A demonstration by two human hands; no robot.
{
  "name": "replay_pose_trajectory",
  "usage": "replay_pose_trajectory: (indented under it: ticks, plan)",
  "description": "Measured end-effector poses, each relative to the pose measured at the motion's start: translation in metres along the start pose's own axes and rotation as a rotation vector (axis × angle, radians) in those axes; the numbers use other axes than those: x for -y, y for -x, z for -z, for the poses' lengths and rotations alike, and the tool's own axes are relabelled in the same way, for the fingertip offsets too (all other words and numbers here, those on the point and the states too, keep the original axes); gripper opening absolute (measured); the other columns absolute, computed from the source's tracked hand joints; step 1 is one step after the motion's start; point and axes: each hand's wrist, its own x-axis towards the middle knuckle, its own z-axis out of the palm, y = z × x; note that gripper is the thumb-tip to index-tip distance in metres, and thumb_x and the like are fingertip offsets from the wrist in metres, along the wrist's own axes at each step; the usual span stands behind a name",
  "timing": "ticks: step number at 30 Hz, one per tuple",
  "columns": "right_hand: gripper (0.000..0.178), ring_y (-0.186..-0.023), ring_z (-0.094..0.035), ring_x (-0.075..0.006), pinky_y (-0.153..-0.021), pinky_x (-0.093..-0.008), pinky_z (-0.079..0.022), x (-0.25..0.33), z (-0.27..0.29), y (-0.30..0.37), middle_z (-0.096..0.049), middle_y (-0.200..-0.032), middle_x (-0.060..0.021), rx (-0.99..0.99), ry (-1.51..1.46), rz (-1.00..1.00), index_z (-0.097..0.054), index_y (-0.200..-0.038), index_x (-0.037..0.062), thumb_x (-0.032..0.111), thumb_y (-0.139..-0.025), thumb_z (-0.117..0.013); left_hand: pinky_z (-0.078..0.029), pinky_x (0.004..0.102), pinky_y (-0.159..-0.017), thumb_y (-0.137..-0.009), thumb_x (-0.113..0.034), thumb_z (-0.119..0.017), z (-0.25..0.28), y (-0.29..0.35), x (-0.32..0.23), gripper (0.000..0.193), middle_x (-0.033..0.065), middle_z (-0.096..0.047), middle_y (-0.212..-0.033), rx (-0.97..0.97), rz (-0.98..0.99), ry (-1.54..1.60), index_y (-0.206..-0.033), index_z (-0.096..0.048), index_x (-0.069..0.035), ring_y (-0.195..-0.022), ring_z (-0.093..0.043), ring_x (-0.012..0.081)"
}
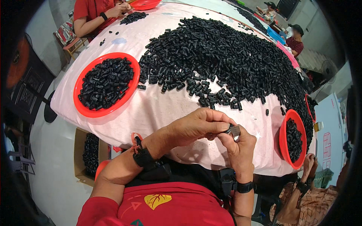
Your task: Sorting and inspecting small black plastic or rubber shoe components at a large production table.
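Observation:
Above the table's near edge my two hands meet. My left hand (pixel 200 126) is closed, pinching a small black plastic part (pixel 228 129) between thumb and fingers. Against that part, at the fingers of my right hand (pixel 241 148), is a small flat grey piece (pixel 235 131) that looks like a blade. My right hand's fingers are closed round it, and its lower end is hidden. Just beyond my hands spreads a large heap of similar short black cylindrical parts (pixel 226 52) on the pale pink tablecloth (pixel 158 113).
At left stands a red bowl (pixel 134 81) full of black parts; another red bowl (pixel 282 141) is at right. Below the left edge sits a cardboard box (pixel 80 160) with more parts. Co-workers sit far left, far right and beside me, where a person's hands (pixel 309 165) show.

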Motion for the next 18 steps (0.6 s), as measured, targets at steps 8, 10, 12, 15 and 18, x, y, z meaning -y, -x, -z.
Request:
replay_pose_trajectory:
  ticks: [8, 10, 12, 15, 18]
  plan:
    - [0.037, -0.056, -0.064, -0.0185, -0.05, -0.0291, -0.047, -0.0005, -0.0011, 0.0002, -0.063, -0.063, -0.0109, -0.011, 0.026, 0.032, -0.065, -0.087, -0.0004, 0.036, -0.082, -0.071, -0.038, 0.0175, -0.062, -0.091, -0.021, -0.061, 0.0006, -0.0007, 0.0011, 0.029, -0.0035, -0.061, -0.087, -0.003, -0.003, -0.011, -0.114, -0.062, -0.003, -0.069, -0.047, 0.0024]
    - [0.037, -0.056, -0.064, -0.0188, -0.05, -0.0293, -0.047, 0.0001, -0.0006, 0.0002, -0.063, -0.063, -0.0111, -0.004, 0.015, 0.029, -0.065, -0.086, -0.0003, 0.036, -0.083, -0.07, -0.038, 0.0174, -0.062, -0.091, -0.021, -0.061, 0.001, -0.0004, 0.0014, 0.029, -0.0036, -0.061, -0.088, 0.0, -0.007, -0.015, -0.114, -0.062, -0.003, -0.069, -0.046, 0.0023]
    - [0.037, -0.056, -0.064, -0.0191, -0.05, -0.0296, -0.047, 0.0016, 0.0003, 0.0, -0.063, -0.063, -0.0113, 0.003, 0.004, 0.024, -0.065, -0.086, -0.0002, 0.037, -0.083, -0.07, -0.038, 0.0173, -0.062, -0.091, -0.021, -0.061, 0.0011, -0.0005, 0.0017, 0.029, -0.0037, -0.061, -0.088, 0.003, -0.011, -0.02, -0.114, -0.063, -0.004, -0.069, -0.046, 0.0021]
    - [0.036, -0.056, -0.064, -0.0188, -0.05, -0.0298, -0.047, 0.0028, 0.0013, -0.0001, -0.063, -0.063, -0.0116, 0.027, 0.018, -0.007, -0.065, -0.085, -0.0001, 0.036, -0.083, -0.07, -0.038, 0.0172, -0.062, -0.091, -0.022, -0.061, 0.0008, -0.0009, 0.0016, 0.03, -0.0038, -0.061, -0.088, -0.002, -0.006, -0.024, -0.114, -0.063, -0.004, -0.069, -0.046, 0.0016]
    - [0.036, -0.056, -0.064, -0.0186, -0.051, -0.0293, -0.047, 0.0003, 0.0001, 0.0007, -0.063, -0.063, -0.0115, 0.052, 0.066, 0.03, -0.065, -0.086, -0.0008, 0.034, -0.083, -0.07, -0.037, 0.0169, -0.062, -0.091, -0.023, -0.061, 0.0004, -0.0011, 0.0007, 0.03, -0.0042, -0.061, -0.088, -0.01, -0.012, -0.06, -0.115, -0.062, -0.004, -0.069, -0.046, 0.0012]
